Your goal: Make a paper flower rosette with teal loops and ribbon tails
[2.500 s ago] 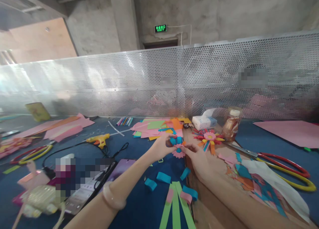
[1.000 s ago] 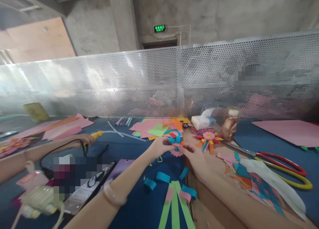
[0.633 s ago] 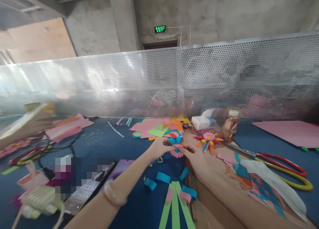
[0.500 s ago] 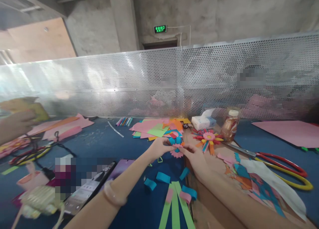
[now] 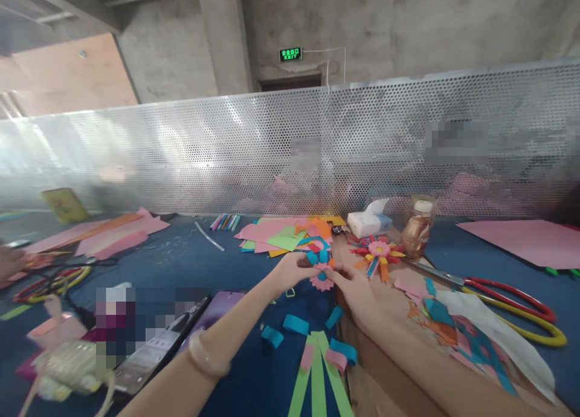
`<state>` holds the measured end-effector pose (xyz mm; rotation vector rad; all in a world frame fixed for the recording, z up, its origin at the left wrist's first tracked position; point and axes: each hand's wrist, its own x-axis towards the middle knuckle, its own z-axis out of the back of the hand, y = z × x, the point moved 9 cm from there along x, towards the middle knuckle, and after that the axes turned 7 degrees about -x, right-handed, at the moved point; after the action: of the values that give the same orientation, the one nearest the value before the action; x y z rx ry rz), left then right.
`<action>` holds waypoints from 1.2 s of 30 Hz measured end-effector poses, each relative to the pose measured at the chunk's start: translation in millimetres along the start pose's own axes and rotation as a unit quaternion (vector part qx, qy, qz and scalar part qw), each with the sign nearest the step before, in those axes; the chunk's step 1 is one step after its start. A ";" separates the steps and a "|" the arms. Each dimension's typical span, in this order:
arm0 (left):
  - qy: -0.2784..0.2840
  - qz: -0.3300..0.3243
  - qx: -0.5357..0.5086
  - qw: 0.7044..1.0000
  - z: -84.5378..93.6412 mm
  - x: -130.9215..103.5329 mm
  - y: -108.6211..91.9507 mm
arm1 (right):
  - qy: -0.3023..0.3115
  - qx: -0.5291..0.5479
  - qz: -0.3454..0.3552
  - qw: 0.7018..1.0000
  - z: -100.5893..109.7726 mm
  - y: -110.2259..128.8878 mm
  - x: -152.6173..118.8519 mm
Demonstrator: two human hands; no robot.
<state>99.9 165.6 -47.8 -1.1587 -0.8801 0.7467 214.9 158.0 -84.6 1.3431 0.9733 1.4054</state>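
Between my two hands is a paper flower (image 5: pixel 322 277) with a pink scalloped edge and a blue centre, blue paper loops standing at its top. My left hand (image 5: pixel 290 271) pinches it from the left, near the blue loops. On the right side, the fingers of my right hand (image 5: pixel 356 290) are closed on its edge, with a bit of orange showing there. Below lie loose blue paper loops (image 5: pixel 296 324) and light green paper strips (image 5: pixel 318 368) joined at the top, with pink and blue pieces on them. A finished-looking paper flower (image 5: pixel 379 248) with coloured ribbons lies to the right.
Scissors (image 5: pixel 512 302) and paper scraps (image 5: pixel 457 332) lie at right. Behind stand a tissue box (image 5: pixel 369 223) and a bottle (image 5: pixel 415 229), beside stacked coloured paper (image 5: pixel 276 235). Phones (image 5: pixel 163 350) lie at left; another person's hand (image 5: pixel 9 263) is at the far left. A perforated metal screen (image 5: pixel 203 157) stands behind.
The flower between my hands has tilted, and its blue centre shows more clearly. My hands have barely moved. The other person's arm at the far left has drawn back and down.
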 end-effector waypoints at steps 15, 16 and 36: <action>0.040 0.072 0.011 0.997 -10.9 -4.2 16.6 | 0.042 -0.109 0.010 0.993 -5.9 13.7 0.7; 0.041 0.071 0.010 0.997 -11.3 -4.1 16.4 | 0.042 -0.110 0.011 0.993 -5.7 13.0 0.7; 0.095 0.059 -0.025 0.993 -20.2 -7.0 7.5 | 0.028 -0.040 -0.006 0.999 -4.0 6.5 -1.0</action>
<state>114.0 152.5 -59.6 -1.3117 -0.6785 0.7011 210.2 155.6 -79.0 1.2435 0.9486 1.4645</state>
